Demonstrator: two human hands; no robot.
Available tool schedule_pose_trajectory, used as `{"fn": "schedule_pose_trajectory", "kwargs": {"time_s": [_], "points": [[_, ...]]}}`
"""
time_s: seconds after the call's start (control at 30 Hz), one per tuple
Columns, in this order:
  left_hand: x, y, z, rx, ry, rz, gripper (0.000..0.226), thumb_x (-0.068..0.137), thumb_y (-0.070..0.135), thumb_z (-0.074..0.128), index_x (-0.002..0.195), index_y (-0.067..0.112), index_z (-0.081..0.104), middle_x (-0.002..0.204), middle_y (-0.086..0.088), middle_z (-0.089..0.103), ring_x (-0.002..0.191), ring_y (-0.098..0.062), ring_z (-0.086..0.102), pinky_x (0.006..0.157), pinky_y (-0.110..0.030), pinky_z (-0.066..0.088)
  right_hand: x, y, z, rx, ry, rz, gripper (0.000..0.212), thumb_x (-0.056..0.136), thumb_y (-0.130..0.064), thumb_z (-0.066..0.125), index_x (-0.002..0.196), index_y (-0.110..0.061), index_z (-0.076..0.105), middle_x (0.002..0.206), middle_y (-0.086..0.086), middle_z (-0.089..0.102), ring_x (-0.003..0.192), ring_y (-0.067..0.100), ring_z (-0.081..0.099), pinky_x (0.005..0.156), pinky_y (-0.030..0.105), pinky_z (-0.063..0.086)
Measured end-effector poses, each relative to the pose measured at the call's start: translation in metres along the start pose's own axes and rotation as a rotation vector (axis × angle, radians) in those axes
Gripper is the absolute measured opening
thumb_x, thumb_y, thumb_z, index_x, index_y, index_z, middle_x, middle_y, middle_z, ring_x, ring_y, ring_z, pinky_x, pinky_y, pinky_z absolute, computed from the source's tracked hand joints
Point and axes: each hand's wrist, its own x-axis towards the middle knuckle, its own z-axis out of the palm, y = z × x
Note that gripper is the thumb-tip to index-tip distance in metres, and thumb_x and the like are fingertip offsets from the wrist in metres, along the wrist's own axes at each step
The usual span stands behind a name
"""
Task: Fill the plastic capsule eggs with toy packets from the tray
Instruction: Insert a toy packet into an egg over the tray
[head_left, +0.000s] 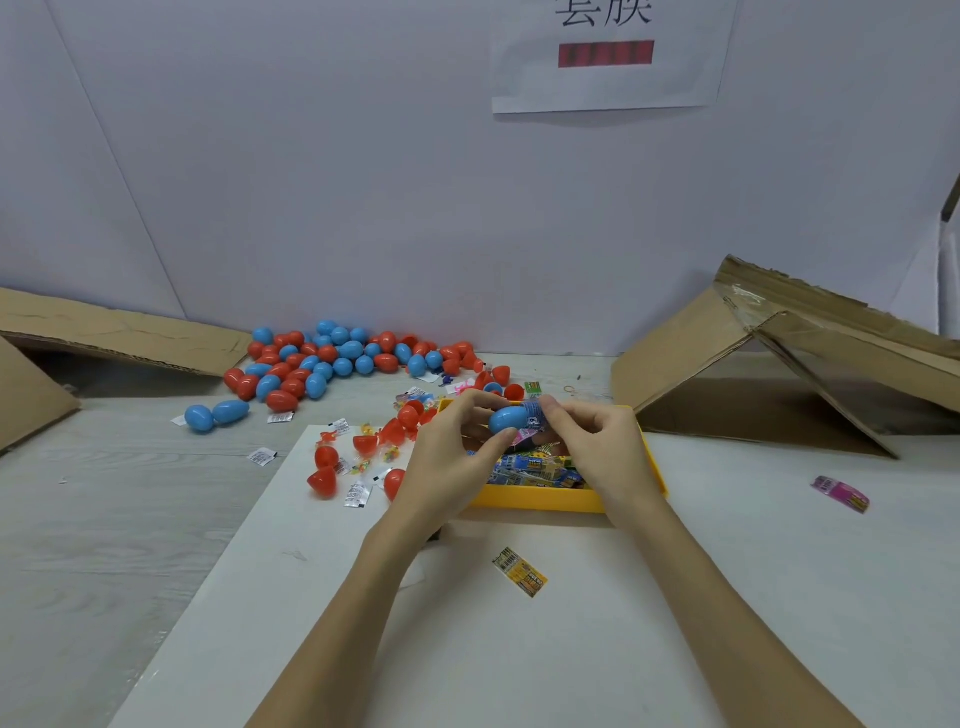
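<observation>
At frame centre, above the tray (540, 498), a blue egg half (508, 419) is pinched in the left hand (451, 457), long axis level, open end facing right. A packet (534, 415) is pinched by the right hand (597, 447) at that mouth, partly inside. Behind, upper left, filled eggs (332, 364) are heaped.
</observation>
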Motion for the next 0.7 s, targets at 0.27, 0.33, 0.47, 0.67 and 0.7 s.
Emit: {"fn": "schedule_pose_trajectory", "kwargs": {"time_s": [0.27, 0.33, 0.47, 0.67, 0.7], "points": [[0.000, 0.000, -0.001, 0.016, -0.017, 0.021, 0.032, 0.094, 0.015, 0.073, 0.124, 0.020, 0.065, 0.108, 0.015, 0.069, 0.098, 0.003, 0.066, 0.082, -0.014, 0.055, 0.000, -0.003, -0.006, 0.018, -0.142, 0.026, 0.019, 0.097, -0.015, 0.070, 0.114, -0.011, 0.075, 0.097, 0.001, 0.080, 0.085, 0.016, 0.078, 0.073, 0.029, 0.063], [0.000, -0.001, -0.001, 0.014, -0.010, 0.026, 0.035, 0.093, 0.013, 0.073, 0.126, 0.018, 0.065, 0.111, 0.011, 0.069, 0.101, 0.002, 0.067, 0.084, -0.014, 0.055, -0.001, -0.005, -0.007, 0.028, -0.207, 0.028, 0.020, 0.097, -0.012, 0.069, 0.117, -0.012, 0.074, 0.100, 0.001, 0.080, 0.087, 0.016, 0.078, 0.072, 0.026, 0.063], [0.000, -0.002, -0.001, 0.025, 0.009, 0.028, 0.039, 0.090, 0.012, 0.076, 0.126, 0.018, 0.066, 0.111, 0.010, 0.069, 0.101, 0.002, 0.067, 0.086, -0.014, 0.055, -0.002, -0.007, -0.007, 0.030, -0.206, 0.012, 0.023, 0.101, -0.009, 0.062, 0.119, -0.018, 0.073, 0.111, 0.004, 0.077, 0.095, 0.014, 0.076, 0.083, 0.029, 0.063], [0.002, 0.002, -0.003, -0.027, 0.015, 0.032, 0.043, 0.091, 0.016, 0.076, 0.132, 0.016, 0.066, 0.116, 0.005, 0.070, 0.098, -0.001, 0.070, 0.086, -0.018, 0.057, -0.006, -0.010, -0.001, 0.030, -0.137, -0.051, 0.026, 0.091, -0.019, 0.077, 0.117, -0.019, 0.075, 0.103, -0.006, 0.079, 0.099, 0.007, 0.074, 0.089, 0.027, 0.061], [0.002, 0.003, -0.003, -0.035, 0.014, 0.028, 0.044, 0.092, 0.016, 0.074, 0.135, 0.016, 0.065, 0.117, 0.004, 0.067, 0.096, -0.002, 0.070, 0.086, -0.019, 0.058, -0.006, -0.010, -0.001, 0.041, -0.131, -0.061, 0.027, 0.091, -0.016, 0.078, 0.117, -0.019, 0.075, 0.103, -0.008, 0.079, 0.099, 0.005, 0.074, 0.088, 0.025, 0.061]]}}
